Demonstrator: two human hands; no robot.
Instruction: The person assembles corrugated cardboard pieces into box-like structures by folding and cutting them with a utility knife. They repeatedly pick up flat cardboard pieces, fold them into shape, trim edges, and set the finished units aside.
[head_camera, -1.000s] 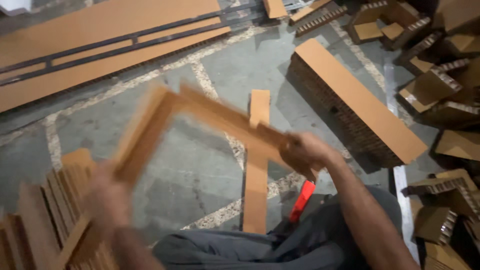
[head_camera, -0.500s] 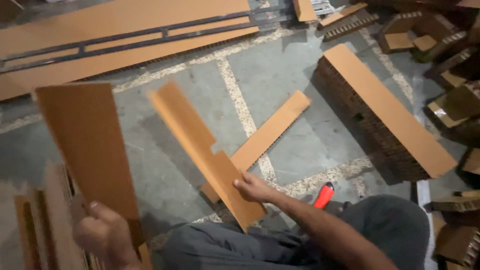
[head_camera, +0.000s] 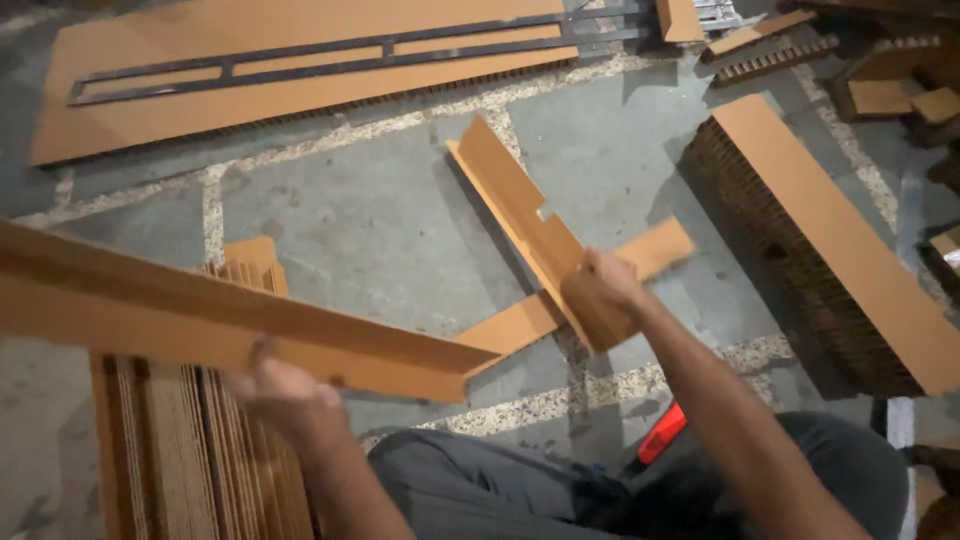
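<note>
Left hand (head_camera: 285, 395) fingers grasping long cardboard strip (head_camera: 200, 320), right hand (head_camera: 605, 285) clenching notched cardboard strip (head_camera: 520, 215)

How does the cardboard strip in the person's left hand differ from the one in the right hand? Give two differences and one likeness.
The left-hand strip runs almost level across the view; the right-hand strip slants steeply away. The left-hand strip looks longer, running off the frame edge, while the right-hand strip shows whole with a small notch. Both are brown cardboard, each held in one hand.

Single head-worn view, looking steeply down and forward; close over the floor (head_camera: 380, 230).
</note>
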